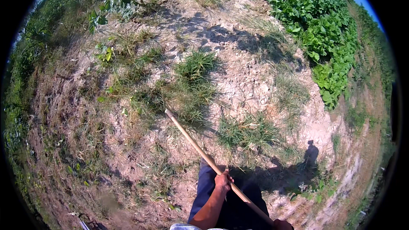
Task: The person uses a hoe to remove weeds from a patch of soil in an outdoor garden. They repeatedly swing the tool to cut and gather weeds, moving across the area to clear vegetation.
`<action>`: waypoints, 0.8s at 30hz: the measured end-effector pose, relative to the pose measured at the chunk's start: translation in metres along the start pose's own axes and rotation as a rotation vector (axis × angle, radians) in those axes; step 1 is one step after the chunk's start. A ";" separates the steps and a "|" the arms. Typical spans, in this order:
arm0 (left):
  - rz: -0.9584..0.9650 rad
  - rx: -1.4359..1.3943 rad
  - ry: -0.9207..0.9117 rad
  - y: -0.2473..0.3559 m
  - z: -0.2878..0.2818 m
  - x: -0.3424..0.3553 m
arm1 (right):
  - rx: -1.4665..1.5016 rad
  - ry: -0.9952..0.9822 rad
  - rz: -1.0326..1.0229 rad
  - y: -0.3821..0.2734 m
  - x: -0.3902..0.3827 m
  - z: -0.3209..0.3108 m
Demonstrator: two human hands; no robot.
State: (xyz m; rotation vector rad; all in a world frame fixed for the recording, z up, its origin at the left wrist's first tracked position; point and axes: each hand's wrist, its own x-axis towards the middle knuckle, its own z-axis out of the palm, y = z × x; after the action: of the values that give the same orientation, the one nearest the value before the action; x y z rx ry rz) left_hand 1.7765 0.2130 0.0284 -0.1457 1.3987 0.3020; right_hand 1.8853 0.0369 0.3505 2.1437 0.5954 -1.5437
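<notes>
A long wooden tool handle [191, 141] slants across the front of my legs, from the lower right up to the far left. My left hand [223, 180] is wrapped round its middle, just above my dark trousers. At the lower edge, my right hand [282, 225] closes on the near end of the handle, though only part of this hand shows. The far end reaches a tuft of grass [187, 102]; what sort of tool head sits there, if any, is hidden or too small to tell.
Around me lies dry, pale soil [238, 89] with grass clumps [249, 131] and loose clods. A dense bed of leafy green plants [321, 30] grows at the far right. More plants [121, 0] stand at the far left. My shadow [310, 155] falls to the right.
</notes>
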 end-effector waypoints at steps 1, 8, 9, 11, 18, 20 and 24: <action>-0.031 -0.004 0.003 0.009 0.002 0.007 | -0.024 0.027 -0.015 0.008 0.015 0.007; 0.283 -0.094 0.025 0.079 0.033 -0.014 | -0.110 0.080 -0.107 0.023 0.108 -0.011; 0.326 -0.084 0.002 0.090 0.027 -0.008 | -0.100 0.069 -0.163 0.017 0.121 -0.018; 0.489 -0.027 0.046 0.104 0.050 -0.018 | -0.053 0.076 -0.234 0.020 0.147 -0.025; 0.658 0.138 0.168 0.081 0.086 0.008 | -0.053 0.147 -0.334 0.064 0.197 -0.017; 0.548 0.089 0.145 -0.012 0.077 0.045 | -0.211 -0.056 -0.252 0.125 0.176 -0.009; 0.219 0.233 0.142 -0.092 0.096 0.041 | 0.011 0.028 -0.100 0.168 0.091 -0.017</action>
State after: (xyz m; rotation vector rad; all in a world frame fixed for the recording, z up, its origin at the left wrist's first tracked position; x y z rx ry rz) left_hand 1.9000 0.1568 -0.0023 0.1824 1.5827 0.3108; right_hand 2.0200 -0.0820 0.2845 2.1769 0.7159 -1.5742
